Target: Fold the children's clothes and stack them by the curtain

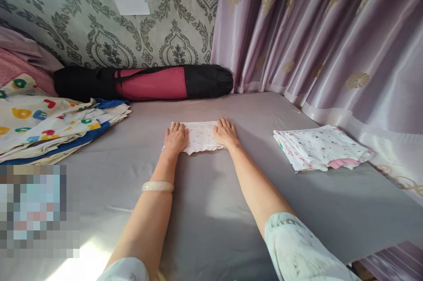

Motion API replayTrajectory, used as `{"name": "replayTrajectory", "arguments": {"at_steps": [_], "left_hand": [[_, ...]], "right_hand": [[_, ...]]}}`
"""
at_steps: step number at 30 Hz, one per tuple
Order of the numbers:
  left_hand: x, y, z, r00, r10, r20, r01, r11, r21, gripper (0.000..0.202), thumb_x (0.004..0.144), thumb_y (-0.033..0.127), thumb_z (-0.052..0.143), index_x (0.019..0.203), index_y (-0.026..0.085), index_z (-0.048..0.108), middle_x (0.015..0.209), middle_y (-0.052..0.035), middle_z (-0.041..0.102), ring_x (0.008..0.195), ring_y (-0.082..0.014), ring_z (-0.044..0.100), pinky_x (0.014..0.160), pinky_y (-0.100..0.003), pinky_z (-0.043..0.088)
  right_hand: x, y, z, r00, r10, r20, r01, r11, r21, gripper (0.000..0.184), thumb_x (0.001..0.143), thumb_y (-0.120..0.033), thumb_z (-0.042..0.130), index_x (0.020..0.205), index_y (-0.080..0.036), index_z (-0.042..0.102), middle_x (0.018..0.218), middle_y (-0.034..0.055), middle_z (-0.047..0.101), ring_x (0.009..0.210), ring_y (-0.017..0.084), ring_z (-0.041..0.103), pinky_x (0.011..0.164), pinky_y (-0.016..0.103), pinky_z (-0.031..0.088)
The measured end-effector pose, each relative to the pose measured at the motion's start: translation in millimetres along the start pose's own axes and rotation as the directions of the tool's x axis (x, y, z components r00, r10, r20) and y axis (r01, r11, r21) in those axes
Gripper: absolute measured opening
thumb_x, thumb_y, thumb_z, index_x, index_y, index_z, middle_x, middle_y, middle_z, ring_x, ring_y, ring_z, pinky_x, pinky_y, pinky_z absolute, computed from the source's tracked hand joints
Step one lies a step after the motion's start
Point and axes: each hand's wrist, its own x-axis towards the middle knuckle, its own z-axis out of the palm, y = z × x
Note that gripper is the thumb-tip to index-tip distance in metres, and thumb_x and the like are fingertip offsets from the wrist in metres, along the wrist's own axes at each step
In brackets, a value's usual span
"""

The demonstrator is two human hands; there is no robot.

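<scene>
A folded white cloth with a faint pale print [201,136] lies flat on the grey sheet [211,188] in front of me. My left hand [176,136] rests palm down on its left end, fingers stretched out. On the right end my right hand [225,132] presses flat, its fingers also extended. Neither hand is gripping the cloth. The parts of the cloth beneath both palms are hidden. Off to the right sits a stack of folded white printed clothes [324,146] with a pink edge showing.
At the left lies a pile of folded fabric with colourful prints [42,118]. A black and pink rolled bag [152,83] lies along the patterned wall [178,16]. Purple curtains [297,29] hang at the right. A pixelated patch covers something at the lower left.
</scene>
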Motion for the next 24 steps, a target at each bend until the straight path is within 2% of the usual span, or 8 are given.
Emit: {"name": "replayTrajectory", "arguments": {"at_steps": [3,7,11,15,20,24], "left_hand": [[-0.5,-0.2,-0.7,1.0,0.011,0.003,-0.011,1.0,0.022,0.05,0.099,0.033,0.025,0.137,0.01,0.048,0.148,-0.0167,0.044,0.142,-0.0318,0.031,0.114,-0.054,0.026],[-0.7,1.7,-6.6,0.999,0.007,0.034,-0.008,0.999,0.048,0.049,0.099,0.032,0.024,0.136,0.01,0.048,0.148,-0.0172,0.044,0.142,-0.0316,0.031,0.114,-0.054,0.026],[-0.5,6.0,-14.8,0.998,0.024,0.06,-0.029,0.996,0.08,0.048,0.099,0.032,0.026,0.135,0.01,0.049,0.148,-0.0186,0.043,0.142,-0.0316,0.031,0.115,-0.057,0.023],[-5.0,13.7,-18.7,0.996,0.079,0.043,-0.083,0.992,0.1,0.048,0.099,0.033,0.027,0.136,0.01,0.048,0.148,-0.0185,0.043,0.143,-0.0299,0.03,0.116,-0.054,0.022],[-19.9,23.5,-12.4,0.989,0.124,0.086,-0.131,0.987,0.089,0.05,0.1,0.036,0.026,0.139,0.01,0.043,0.152,-0.0174,0.039,0.145,-0.0281,0.028,0.118,-0.05,0.019],[-29.3,27.2,-5.0,0.99,0.116,0.085,-0.122,0.99,0.071,0.053,0.101,0.037,0.022,0.141,0.01,0.042,0.153,-0.0166,0.037,0.146,-0.027,0.026,0.118,-0.049,0.019]], "right_hand": [[0.4,-0.9,-2.6,1.0,0.009,0.009,-0.009,1.0,-0.008,0.058,0.1,-0.036,0.019,0.149,-0.008,0.033,0.159,0.0132,0.025,0.147,0.026,0.018,0.117,0.051,0.016],[-2.3,-3.7,-9.6,0.999,-0.003,0.046,0.005,0.999,-0.04,0.058,0.101,-0.037,0.019,0.15,-0.009,0.031,0.16,0.0135,0.022,0.148,0.026,0.015,0.118,0.052,0.009],[-13.5,-13.8,-13.4,0.996,-0.089,0.017,0.09,0.995,-0.045,0.057,0.101,-0.037,0.02,0.15,-0.009,0.032,0.16,0.0142,0.022,0.148,0.026,0.015,0.118,0.052,0.009],[-28.3,-30.0,-12.2,0.982,-0.186,-0.009,0.186,0.982,-0.02,0.057,0.101,-0.035,0.022,0.149,-0.007,0.033,0.159,0.0147,0.025,0.148,0.026,0.017,0.118,0.053,0.009],[-39.1,-41.8,-7.1,0.969,-0.246,-0.007,0.246,0.969,-0.016,0.056,0.101,-0.034,0.025,0.149,-0.006,0.034,0.159,0.0152,0.026,0.147,0.027,0.018,0.119,0.051,0.009],[-43.2,-41.9,-0.1,0.969,-0.244,-0.031,0.244,0.97,-0.019,0.055,0.1,-0.034,0.028,0.148,-0.008,0.035,0.158,0.0149,0.029,0.146,0.026,0.021,0.119,0.049,0.01]]}}
